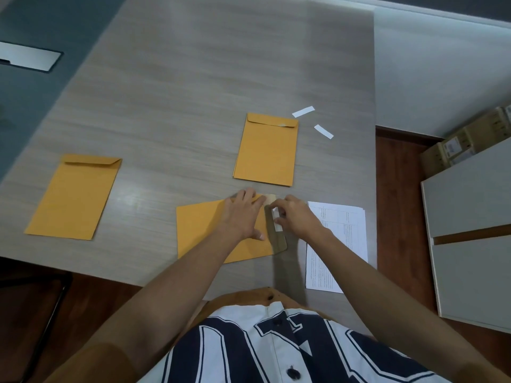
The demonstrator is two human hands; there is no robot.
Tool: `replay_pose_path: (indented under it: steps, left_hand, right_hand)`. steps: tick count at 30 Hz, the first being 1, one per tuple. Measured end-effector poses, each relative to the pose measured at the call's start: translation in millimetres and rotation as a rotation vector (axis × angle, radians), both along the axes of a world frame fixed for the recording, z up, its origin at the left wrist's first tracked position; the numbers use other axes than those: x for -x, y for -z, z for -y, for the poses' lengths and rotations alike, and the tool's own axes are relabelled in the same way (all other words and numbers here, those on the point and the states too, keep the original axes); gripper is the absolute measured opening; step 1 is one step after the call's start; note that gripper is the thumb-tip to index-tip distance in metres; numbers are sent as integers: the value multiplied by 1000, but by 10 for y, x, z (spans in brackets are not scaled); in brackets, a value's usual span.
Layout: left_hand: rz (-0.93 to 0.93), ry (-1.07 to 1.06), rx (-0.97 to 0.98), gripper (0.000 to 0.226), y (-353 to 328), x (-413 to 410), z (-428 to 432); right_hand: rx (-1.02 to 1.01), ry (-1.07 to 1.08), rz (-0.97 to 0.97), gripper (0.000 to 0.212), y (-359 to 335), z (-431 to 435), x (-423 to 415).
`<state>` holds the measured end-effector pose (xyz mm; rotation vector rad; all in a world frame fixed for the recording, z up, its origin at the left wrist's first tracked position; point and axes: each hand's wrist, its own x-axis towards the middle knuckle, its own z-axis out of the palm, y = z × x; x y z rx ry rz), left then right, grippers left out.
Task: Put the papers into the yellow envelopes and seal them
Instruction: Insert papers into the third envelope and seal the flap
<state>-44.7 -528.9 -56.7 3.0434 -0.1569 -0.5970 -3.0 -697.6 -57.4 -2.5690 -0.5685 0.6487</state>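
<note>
**Counter stock, one envelope in hand**

1. Counter (193, 106): grey wood-grain top, carrying all the items below.
2. Near envelope (199, 228): yellow, lying crosswise at the front edge of the counter, mouth turned right. Flap (278, 241) open and lying flat past the mouth, its dull inner side up.
3. Left hand (242, 217): laid flat on the right end of the near envelope, fingers straight and slightly spread, pressing it down.
4. Right hand (296, 218): over the flap, thumb and fingertips pinching a white strip (276, 219) that lies along the flap.
5. Papers (340, 244): printed white sheets, stacked on the counter just right of the flap, partly under the right forearm.
6. Envelope pile (266, 153): yellow, upright to the view, flap of the top one folded down; beyond the hands, apart from the near envelope.
7. Left envelope (74, 197): yellow, single, flap folded down, well apart at the left of the counter.
8. Loose strips (303, 111) (323, 131): two, white, on the counter right of the pile's top.
9. Cabinet (470, 244): pale, on the floor to the right; cardboard boxes (464, 139) behind it.
</note>
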Motion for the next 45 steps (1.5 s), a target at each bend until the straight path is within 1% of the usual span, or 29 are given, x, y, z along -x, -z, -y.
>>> replay_pose_path:
  steps: [5, 10, 20, 25, 31, 41, 45]
  left_hand:
    - [23, -2, -26, 116, -12, -7, 8]
    - [22, -3, -17, 115, 1, -2, -10]
    - [40, 5, -15, 115, 8, 5, -18]
    - [45, 9, -19, 114, 13, 5, -18]
    - [43, 14, -24, 115, 17, 10, -26]
    - [47, 12, -20, 114, 30, 8, -25]
    - [48, 10, -14, 115, 35, 5, -26]
  right_hand:
    - [18, -3, -13, 32, -13, -20, -47]
    - [20, 0, 0, 27, -13, -64, -38]
    - [22, 2, 24, 24, 31, -81, -22]
    - [-1, 14, 28, 30, 30, -56, -6]
    - [18, 23, -1, 26, 27, -64, -7]
    - [26, 11, 30, 22, 15, -88, 0]
    - [21, 16, 32, 29, 26, -70, 18]
